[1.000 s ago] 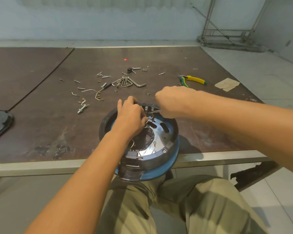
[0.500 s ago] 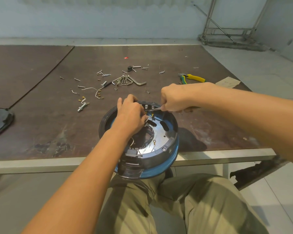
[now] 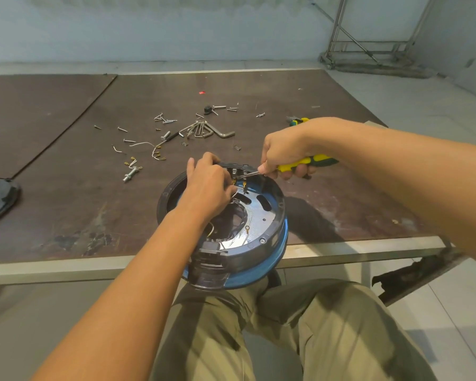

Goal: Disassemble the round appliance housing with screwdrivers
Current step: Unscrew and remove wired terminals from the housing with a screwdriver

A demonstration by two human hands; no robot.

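Housing [image 3: 273,232] rests at the table [image 3: 66,215] edge. Left hand [image 3: 209,187] curls its fingers over the far rim; right hand [image 3: 283,152] grips a screwdriver [image 3: 309,161], tip just beside them.

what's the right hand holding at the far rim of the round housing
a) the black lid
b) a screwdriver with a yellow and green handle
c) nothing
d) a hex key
b: the right hand grips a screwdriver with a yellow and green handle, and its metal tip reaches the terminals at the far rim of the round housing.
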